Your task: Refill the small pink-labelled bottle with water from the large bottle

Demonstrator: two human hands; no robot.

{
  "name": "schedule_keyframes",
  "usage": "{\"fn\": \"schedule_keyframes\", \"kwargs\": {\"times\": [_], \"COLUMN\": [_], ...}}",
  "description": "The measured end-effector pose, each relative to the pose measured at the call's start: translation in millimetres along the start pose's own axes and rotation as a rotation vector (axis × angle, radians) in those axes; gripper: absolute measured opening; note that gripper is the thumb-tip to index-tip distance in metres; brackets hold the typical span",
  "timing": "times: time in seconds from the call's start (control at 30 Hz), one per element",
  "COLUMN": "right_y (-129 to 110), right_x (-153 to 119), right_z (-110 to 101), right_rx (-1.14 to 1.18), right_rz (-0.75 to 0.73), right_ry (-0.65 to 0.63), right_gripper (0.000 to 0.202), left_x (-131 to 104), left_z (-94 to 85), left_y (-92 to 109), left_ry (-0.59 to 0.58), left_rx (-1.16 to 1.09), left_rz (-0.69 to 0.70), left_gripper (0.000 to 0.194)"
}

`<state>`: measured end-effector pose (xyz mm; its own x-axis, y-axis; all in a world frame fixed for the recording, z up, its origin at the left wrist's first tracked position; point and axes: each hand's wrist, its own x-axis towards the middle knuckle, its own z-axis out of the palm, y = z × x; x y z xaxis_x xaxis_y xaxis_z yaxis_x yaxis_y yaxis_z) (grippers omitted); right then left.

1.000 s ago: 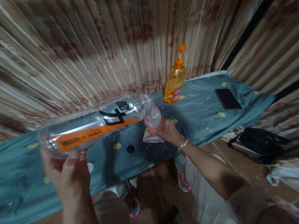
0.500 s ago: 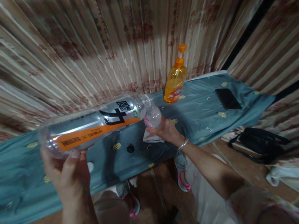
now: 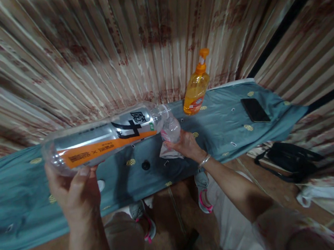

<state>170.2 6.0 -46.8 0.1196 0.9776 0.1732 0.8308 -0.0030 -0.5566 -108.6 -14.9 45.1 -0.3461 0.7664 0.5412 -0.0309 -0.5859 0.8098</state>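
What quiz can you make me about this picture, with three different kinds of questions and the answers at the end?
1. What is in the right hand?
A) a phone
B) a small bottle
C) a shoe

2. True or false: the left hand is holding a big bottle tipped on its side.

3. Fill in the missing colour: the pump bottle has a top that is ____.

Key: 1. B; 2. true; 3. orange
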Motion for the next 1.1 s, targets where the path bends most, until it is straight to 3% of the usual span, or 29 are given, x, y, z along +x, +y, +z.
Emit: {"fn": "schedule_keyframes", "kwargs": {"times": [0.83, 1.1], "right_y": [-1.3, -1.0], "right_x": [-0.6, 0.2], "right_z": [-0.4, 0.0], "right_rx": [-0.029, -0.007], "right_rz": [0.014, 0.019], "right_ry": [-0.002, -0.012], "right_gripper": [0.057, 0.058], "left_x": [-0.9, -0.4], "left_z": [-2.1, -2.4], "left_y": [-1.8, -2.7], "left_ry": [-0.033, 0.037], "left_rx": [0.055, 0.002], "left_rz": [0.018, -0.015], "left_gripper": [0.066, 0.068]}}
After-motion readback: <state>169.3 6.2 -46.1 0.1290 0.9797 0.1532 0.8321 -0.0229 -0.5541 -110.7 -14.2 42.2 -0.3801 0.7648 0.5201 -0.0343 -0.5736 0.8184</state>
